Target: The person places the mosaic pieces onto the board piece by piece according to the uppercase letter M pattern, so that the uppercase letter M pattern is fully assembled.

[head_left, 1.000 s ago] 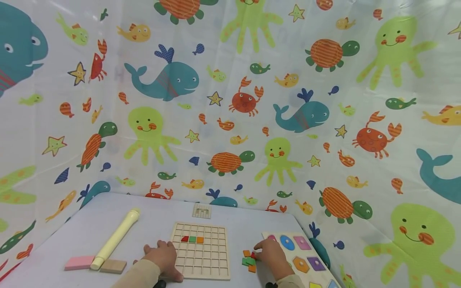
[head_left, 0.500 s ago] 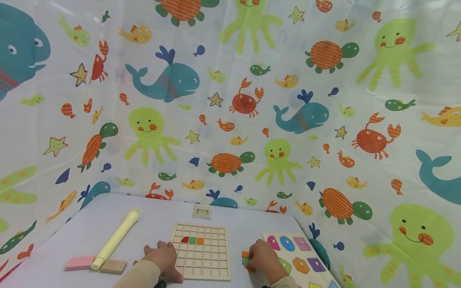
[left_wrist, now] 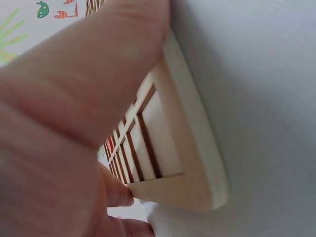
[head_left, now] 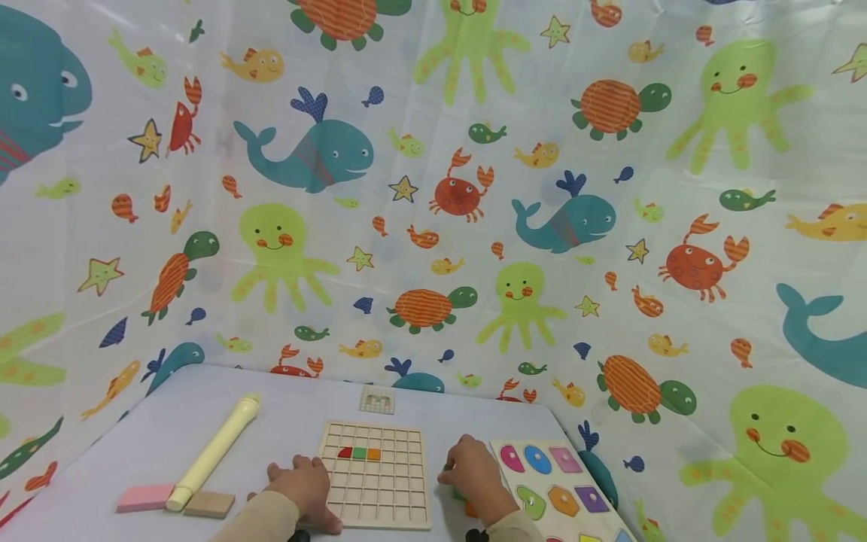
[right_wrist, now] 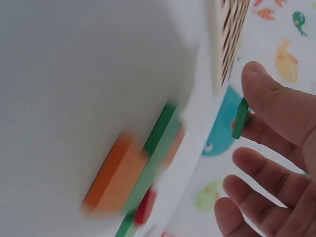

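We have both hands at work low over the counter [head_left: 284,406].

Left hand [head_left: 302,491]: fingers spread, thumb and fingers resting at the board's near-left corner. It has hold of nothing else that we can see; we judge it is steadying the board [head_left: 379,493].

Right hand [head_left: 472,476]: thumb and forefinger pinch a green piece [right_wrist: 240,118], the other fingers loosely bent and slightly parted. The piece is apart from the pile [right_wrist: 111,180] of orange, green and red on the counter, which the hand partly hides from the head view.

The relation we mark: the board lies to the left of the piece, its right edge near the pinching fingers — the right hand is plainly the nearer to that side. On the right wrist view the piece's long side stands close to upright, slightly tilted (how it is turned to the board's cells we cannot tell).

A red, green and orange row [head_left: 360,453] runs left to right across the board's upper part — farther from the piece than the right-hand cells.
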